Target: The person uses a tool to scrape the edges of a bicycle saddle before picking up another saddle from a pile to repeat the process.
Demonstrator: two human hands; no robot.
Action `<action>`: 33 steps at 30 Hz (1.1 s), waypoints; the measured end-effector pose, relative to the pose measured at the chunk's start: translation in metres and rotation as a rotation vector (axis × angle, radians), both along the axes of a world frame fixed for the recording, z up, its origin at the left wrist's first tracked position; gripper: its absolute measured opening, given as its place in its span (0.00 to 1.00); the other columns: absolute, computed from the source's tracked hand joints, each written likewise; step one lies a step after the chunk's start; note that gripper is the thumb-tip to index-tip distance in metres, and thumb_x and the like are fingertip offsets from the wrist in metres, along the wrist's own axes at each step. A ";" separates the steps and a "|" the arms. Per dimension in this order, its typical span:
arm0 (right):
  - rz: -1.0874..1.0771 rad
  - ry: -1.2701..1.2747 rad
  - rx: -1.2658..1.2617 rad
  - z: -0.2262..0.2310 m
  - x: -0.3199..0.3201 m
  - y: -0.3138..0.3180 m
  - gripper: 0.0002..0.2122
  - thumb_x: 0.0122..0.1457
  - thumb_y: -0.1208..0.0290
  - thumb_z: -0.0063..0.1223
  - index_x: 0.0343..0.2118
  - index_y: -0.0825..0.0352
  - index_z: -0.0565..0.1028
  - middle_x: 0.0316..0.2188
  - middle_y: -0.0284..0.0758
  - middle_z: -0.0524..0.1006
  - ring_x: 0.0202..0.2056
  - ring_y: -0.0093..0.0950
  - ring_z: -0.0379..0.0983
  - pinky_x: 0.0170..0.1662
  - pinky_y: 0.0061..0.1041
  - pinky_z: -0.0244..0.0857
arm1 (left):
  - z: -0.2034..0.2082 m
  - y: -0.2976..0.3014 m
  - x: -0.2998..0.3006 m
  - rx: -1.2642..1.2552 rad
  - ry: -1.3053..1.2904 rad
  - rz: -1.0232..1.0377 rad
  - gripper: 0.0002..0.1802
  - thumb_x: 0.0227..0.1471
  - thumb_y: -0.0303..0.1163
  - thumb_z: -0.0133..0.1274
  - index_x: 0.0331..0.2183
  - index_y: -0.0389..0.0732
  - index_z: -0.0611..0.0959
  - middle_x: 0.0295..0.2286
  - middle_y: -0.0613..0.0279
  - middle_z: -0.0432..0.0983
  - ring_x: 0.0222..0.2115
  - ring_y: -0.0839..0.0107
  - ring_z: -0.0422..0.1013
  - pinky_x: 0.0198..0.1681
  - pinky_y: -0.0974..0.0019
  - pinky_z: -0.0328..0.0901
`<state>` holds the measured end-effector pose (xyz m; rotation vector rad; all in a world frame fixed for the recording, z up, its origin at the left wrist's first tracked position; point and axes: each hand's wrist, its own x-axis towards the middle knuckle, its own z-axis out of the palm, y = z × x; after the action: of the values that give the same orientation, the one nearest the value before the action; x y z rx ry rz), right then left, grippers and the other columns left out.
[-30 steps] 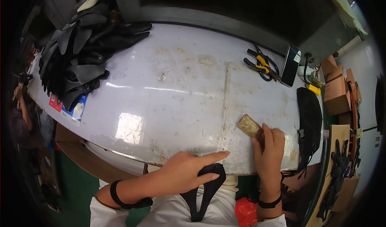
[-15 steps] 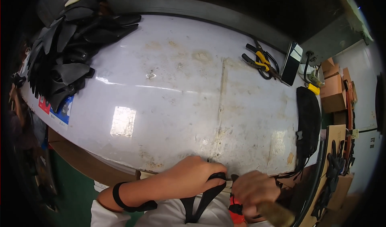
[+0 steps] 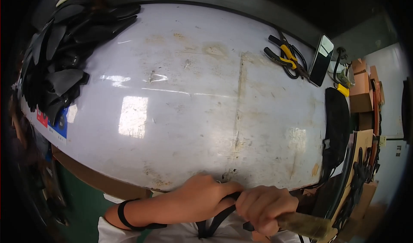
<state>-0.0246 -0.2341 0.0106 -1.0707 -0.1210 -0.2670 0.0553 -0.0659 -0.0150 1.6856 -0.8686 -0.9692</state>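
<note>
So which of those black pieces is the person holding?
The black piece over the lap, with two strips showing, gripped by the left hand. The other pieces lie heaped, untouched, at the table's left end.

One left hand point(image 3: 211, 195) and one right hand point(image 3: 264, 206), two in all, are showing, along with one yellowish-brown block point(image 3: 303, 223) and one black forked piece point(image 3: 220, 218). One white table point(image 3: 185, 127) is bearing one phone point(image 3: 320, 62), one pair of yellow-and-black pliers point(image 3: 287, 63) and one long black pouch point(image 3: 337, 129). Black curved pieces point(image 3: 64, 81) are overlapping in one heap, too tangled for counting.
</note>
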 end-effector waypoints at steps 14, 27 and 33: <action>0.007 -0.172 0.041 -0.020 -0.004 -0.006 0.12 0.58 0.72 0.67 0.25 0.69 0.73 0.20 0.38 0.74 0.22 0.34 0.71 0.27 0.35 0.68 | 0.001 0.000 0.007 -0.004 -0.029 -0.056 0.15 0.56 0.30 0.59 0.46 0.42 0.80 0.16 0.52 0.76 0.19 0.50 0.75 0.23 0.54 0.70; 0.127 -0.693 -0.484 -0.024 -0.005 -0.019 0.14 0.61 0.70 0.65 0.22 0.67 0.73 0.21 0.37 0.74 0.22 0.33 0.72 0.29 0.35 0.72 | 0.004 0.000 0.009 0.042 -0.053 -0.055 0.17 0.53 0.29 0.64 0.47 0.45 0.85 0.20 0.59 0.79 0.18 0.61 0.75 0.22 0.63 0.70; -0.611 -0.050 0.542 -0.016 -0.016 0.034 0.13 0.64 0.67 0.62 0.27 0.67 0.71 0.23 0.36 0.74 0.23 0.31 0.72 0.28 0.34 0.69 | 0.011 -0.007 0.007 0.057 -0.014 -0.011 0.17 0.54 0.29 0.64 0.47 0.43 0.86 0.20 0.58 0.79 0.17 0.61 0.75 0.22 0.64 0.69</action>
<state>-0.0410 -0.1997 -0.0059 -0.5351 0.2319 -0.8272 0.0625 -0.0727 -0.0039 1.7394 -0.8679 -0.9989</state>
